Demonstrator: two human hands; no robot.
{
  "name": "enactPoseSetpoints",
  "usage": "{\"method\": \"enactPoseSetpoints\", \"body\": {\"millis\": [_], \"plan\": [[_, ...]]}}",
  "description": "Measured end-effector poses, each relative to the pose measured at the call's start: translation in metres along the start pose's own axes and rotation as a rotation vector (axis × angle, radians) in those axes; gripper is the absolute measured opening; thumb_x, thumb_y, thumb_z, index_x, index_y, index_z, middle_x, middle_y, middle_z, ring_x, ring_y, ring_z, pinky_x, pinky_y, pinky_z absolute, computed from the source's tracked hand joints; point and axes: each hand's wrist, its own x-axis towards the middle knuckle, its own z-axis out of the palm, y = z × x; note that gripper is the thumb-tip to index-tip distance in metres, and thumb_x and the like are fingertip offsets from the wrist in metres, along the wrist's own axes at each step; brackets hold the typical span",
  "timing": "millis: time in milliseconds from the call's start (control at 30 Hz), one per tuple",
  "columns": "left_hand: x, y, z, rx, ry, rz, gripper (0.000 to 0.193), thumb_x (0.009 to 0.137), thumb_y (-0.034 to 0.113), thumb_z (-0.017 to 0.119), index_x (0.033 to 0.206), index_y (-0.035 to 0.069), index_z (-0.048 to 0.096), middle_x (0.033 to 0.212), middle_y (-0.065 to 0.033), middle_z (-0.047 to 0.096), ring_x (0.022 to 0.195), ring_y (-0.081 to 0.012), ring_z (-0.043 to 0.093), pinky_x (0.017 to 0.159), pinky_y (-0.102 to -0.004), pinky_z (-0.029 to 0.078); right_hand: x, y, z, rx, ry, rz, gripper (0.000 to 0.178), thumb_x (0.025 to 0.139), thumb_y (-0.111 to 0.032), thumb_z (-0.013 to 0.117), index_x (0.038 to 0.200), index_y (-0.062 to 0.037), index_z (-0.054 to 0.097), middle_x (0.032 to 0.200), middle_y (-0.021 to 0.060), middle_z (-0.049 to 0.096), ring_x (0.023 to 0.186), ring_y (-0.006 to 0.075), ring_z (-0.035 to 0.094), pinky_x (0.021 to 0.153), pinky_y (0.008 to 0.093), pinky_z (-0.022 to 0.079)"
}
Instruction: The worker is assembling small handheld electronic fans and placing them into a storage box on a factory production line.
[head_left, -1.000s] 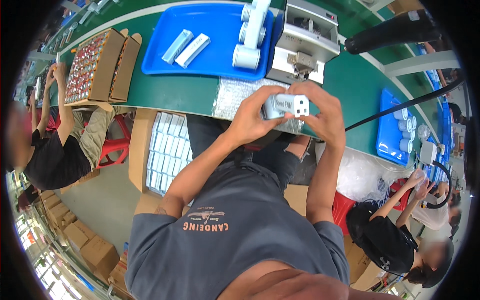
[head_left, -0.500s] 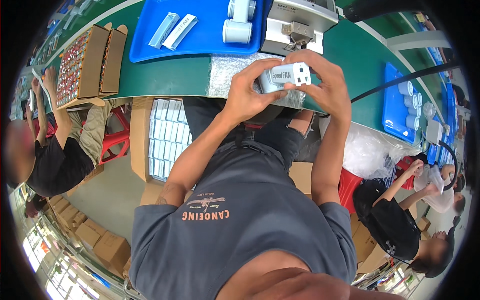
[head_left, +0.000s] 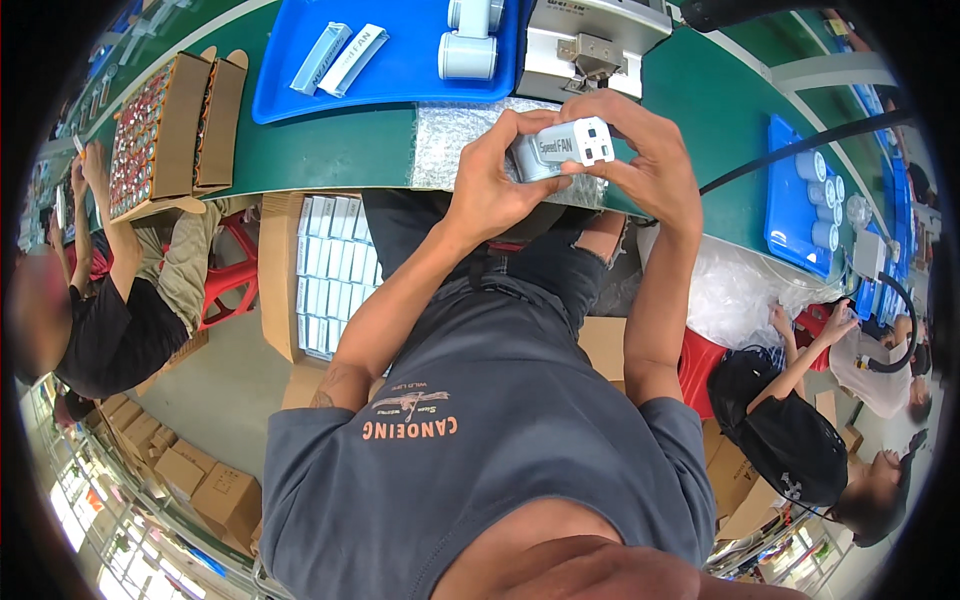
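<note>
Grasping a blue-and-white printed carton (head_left: 550,148) between left hand (head_left: 500,172) and right hand (head_left: 645,158), white end (head_left: 596,141) toward three o'clock, with a blue plastic tray (head_left: 405,78) at ten.

1. A factory workshop.
2. Long green bench (head_left: 330,150) carrying a metal machine (head_left: 600,30) and blue trays (head_left: 410,80).
3. Below the bench's near edge, an open carton (head_left: 277,270) packed with rows of alike boxes (head_left: 338,275).
4. Workers (head_left: 125,330) seated along that edge, left and right.
5. Cartons (head_left: 225,500) grouped on the floor (head_left: 215,400).
</note>
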Motion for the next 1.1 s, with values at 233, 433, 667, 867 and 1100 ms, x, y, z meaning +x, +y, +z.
{"method": "enactPoseSetpoints", "body": {"millis": [233,433,667,867,1100], "plan": [[0.005,0.010,-0.006,-0.012,-0.073,-0.078,0.062,0.069,0.012,0.090,0.123,0.002,0.062,0.114,-0.0131,0.070,0.105,-0.0195,0.067,0.092,-0.0342,0.051,-0.003,0.005,0.003,0.033,0.049,0.098,0.040,0.076,-0.013,0.083,0.110,-0.0016,0.067,0.100,0.0094,0.069,0.085,0.0262,0.066,0.077,0.0324,0.052],[-0.001,0.002,-0.004,0.004,-0.044,-0.047,0.062,0.069,0.012,0.089,0.123,0.001,0.062,0.111,-0.0126,0.071,0.102,-0.0201,0.067,0.090,-0.0338,0.052,-0.002,-0.004,0.004,0.032,0.026,0.102,0.040,0.075,-0.013,0.083,0.110,-0.0018,0.066,0.098,0.0087,0.068,0.085,0.0248,0.066,0.076,0.0319,0.052],[0.002,0.007,-0.006,0.012,-0.050,-0.019,0.057,0.068,0.012,0.089,0.118,0.003,0.061,0.106,-0.0126,0.072,0.094,-0.0284,0.071,0.083,-0.0360,0.054,0.000,-0.004,0.007,-0.007,0.005,0.156,0.042,0.076,-0.016,0.085,0.111,-0.0017,0.066,0.096,0.0088,0.068,0.079,0.0218,0.065,0.073,0.0307,0.053],[0.005,-0.001,-0.005,-0.080,0.006,-0.167,0.054,0.073,0.011,0.088,0.116,0.000,0.059,0.103,-0.0112,0.070,0.096,-0.0171,0.065,0.088,-0.0339,0.052,-0.006,-0.017,0.024,0.040,0.548,0.165,0.027,0.089,-0.008,0.072,0.114,-0.0009,0.067,0.093,0.0110,0.069,0.081,0.0167,0.068,0.067,0.0308,0.053],[0.002,0.007,0.010,0.199,0.244,-0.009,0.054,0.069,0.016,0.087,0.113,0.002,0.060,0.106,-0.0176,0.070,0.094,-0.0360,0.070,0.078,-0.0403,0.056,-0.015,-0.037,0.066,-0.448,0.162,0.407,0.020,0.089,-0.015,0.069,0.107,-0.0060,0.068,0.058,0.0115,0.060,0.050,0.0302,0.060,0.052,0.0368,0.046]]}}
